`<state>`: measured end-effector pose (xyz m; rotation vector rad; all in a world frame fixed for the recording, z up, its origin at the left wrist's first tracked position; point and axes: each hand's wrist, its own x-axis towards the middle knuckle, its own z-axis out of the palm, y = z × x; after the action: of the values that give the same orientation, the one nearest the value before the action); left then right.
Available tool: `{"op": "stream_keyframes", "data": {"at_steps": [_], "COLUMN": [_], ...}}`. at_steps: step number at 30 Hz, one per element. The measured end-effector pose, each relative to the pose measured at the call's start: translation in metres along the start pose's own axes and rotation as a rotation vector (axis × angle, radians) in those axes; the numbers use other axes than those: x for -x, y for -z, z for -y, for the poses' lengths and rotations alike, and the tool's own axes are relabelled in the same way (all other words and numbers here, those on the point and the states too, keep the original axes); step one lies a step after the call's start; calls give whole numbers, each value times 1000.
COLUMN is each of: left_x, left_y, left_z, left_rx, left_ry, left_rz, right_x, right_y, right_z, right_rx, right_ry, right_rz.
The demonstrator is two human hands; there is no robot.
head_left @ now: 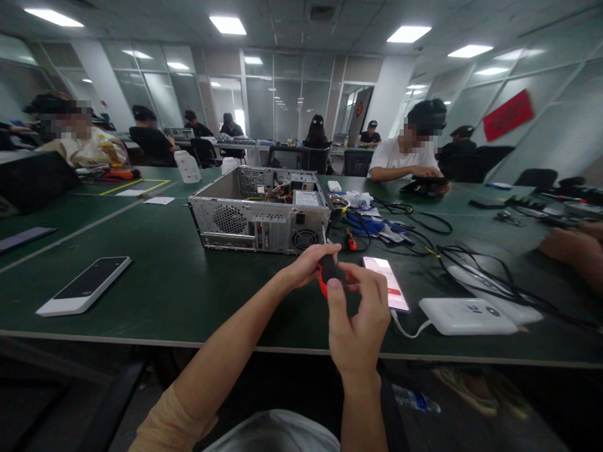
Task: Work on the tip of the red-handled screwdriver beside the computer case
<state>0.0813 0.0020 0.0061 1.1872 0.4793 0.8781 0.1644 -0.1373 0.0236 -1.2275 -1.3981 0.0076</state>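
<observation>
Both my hands meet in front of me over the green table (155,282). My left hand (308,263) and my right hand (358,320) are closed together on a screwdriver (328,270) with a black and red handle. Its thin shaft points up toward the open grey computer case (261,220), which lies on its side just beyond my hands with its rear panel facing me. A lit phone (387,282) lies flat right beside my right hand.
A white power bank (466,316) with a cable lies to the right, a white-edged phone (85,284) to the left. Black cables (471,263), blue items and a small orange screwdriver (351,240) lie right of the case. Another person's hand (572,248) rests at far right. People sit at tables behind.
</observation>
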Motion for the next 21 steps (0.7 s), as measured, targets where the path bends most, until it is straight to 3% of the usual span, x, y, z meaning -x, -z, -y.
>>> {"op": "stream_keyframes", "data": {"at_steps": [4,7,12,21], "left_x": [0,2,5,5], "left_y": [0,1,1,-3], "left_z": [0,-1,-4,-10], "left_rx": [11,9,-14,-15], "left_ry": [-7,38,42,79], "left_rz": [6,3,27,-4], "right_x": [0,0,0,-1], "right_y": [1,-7,-19,-14], "right_z": [-1,-5,-7,-2], "right_rx": [-65,-307,-539,-251], "right_ry": [-352,-447,-495,-405], "right_rz": [180,227,110,-53]}}
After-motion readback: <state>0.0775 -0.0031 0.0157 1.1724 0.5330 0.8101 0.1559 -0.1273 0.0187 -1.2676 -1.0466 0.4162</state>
